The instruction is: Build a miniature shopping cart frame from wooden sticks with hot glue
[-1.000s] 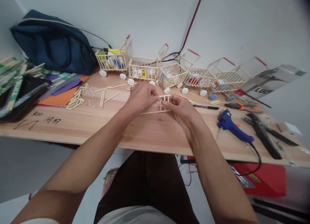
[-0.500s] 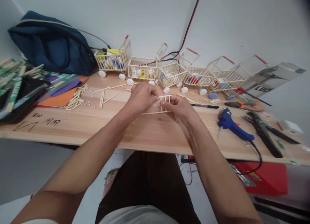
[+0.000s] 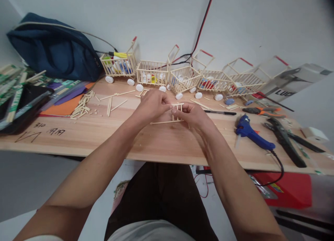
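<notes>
Wooden frame, one, ladder-like, thin sticks: held before you at mid-table, near the bare front strip. Your hands are close together, both clamped on it. Left hand: thumb and forefinger pinched at the upper stick; the exact grip is partly hidden. Right hand: thumb pressed at a crosspiece, other fingers behind the right end.

Risks, by judgement. Uneven squeezing between your two hands could skew the crosspieces or pop a joint; whether the joints are firm, you cannot tell from here. The lower stick runs out leftward under your left wrist, where a dropped wrist could snap or lever it.

Surroundings. Blue glue gun, one, right of your right forearm, nozzle toward the table edge; heat unknown. Its cord loops over that edge, where a snagged arm could drag the gun. Black pen, one, just beyond your right hand. Pliers, orange-handled, farther right. Small carts, five, wheeled, ranked along the wall, limiting your forward reach. Short sticks, one heap, left, well apart from your hands. Blue bag, one, back left.
</notes>
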A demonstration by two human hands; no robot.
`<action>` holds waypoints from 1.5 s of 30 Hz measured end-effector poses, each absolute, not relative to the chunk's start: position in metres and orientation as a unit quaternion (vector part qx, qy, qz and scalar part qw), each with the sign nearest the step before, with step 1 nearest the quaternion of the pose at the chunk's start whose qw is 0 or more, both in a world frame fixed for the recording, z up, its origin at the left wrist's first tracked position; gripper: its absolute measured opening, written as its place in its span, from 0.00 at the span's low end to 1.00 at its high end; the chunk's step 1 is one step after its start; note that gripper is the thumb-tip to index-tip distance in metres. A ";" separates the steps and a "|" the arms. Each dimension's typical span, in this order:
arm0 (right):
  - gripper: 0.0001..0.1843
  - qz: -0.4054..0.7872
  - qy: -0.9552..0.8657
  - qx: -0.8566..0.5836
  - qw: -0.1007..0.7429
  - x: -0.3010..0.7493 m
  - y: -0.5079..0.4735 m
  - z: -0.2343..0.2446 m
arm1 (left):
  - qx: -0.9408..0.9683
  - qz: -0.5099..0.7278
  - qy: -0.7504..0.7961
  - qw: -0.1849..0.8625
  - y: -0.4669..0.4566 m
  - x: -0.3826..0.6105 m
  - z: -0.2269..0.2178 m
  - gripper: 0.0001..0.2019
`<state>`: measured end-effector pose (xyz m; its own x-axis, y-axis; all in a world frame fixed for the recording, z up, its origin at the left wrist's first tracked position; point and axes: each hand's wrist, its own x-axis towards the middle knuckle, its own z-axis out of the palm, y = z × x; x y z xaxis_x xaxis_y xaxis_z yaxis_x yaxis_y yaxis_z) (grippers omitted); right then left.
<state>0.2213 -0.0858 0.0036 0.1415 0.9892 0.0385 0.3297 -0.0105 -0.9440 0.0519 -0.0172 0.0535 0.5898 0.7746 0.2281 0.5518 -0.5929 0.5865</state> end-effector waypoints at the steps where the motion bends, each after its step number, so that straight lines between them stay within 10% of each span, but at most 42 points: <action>1: 0.18 0.368 -0.543 -0.610 0.445 0.221 -0.086 0.004 | 0.859 0.240 0.385 0.235 -0.017 0.052 0.053 0.07; 45: 0.21 0.330 -0.563 -0.653 0.385 0.218 -0.089 0.012 | 0.869 0.246 0.354 0.241 -0.008 0.050 0.043 0.05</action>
<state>0.2177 -0.0888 0.0116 0.1486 0.9889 0.0031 0.4804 -0.0694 -0.8743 0.0496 -0.0077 0.0435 0.6278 0.7344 0.2581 0.4970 -0.6333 0.5932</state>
